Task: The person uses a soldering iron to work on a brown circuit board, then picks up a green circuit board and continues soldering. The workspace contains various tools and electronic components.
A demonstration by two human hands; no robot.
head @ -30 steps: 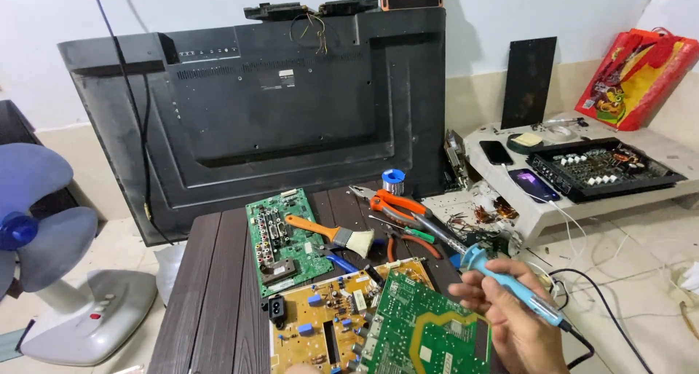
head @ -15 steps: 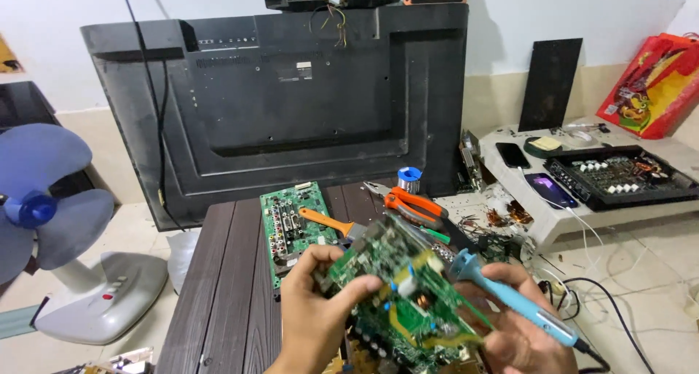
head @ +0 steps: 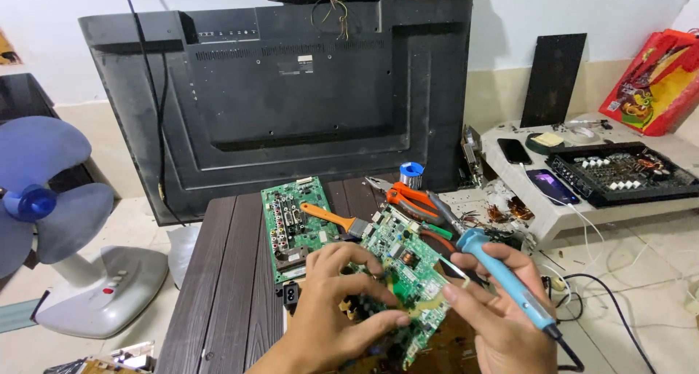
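My left hand [head: 342,308] grips the green board [head: 404,272], tilted up over the table [head: 218,286]. My right hand [head: 495,308] clasps the blue iron [head: 506,279] and pinches the board's edge. I judge I'm inspecting it; soldering would need the tip brought round steadily.

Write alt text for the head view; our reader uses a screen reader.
Left hand tilts a green circuit board over a dark slatted table; right hand holds a blue soldering iron. Behind stands a black television back panel.
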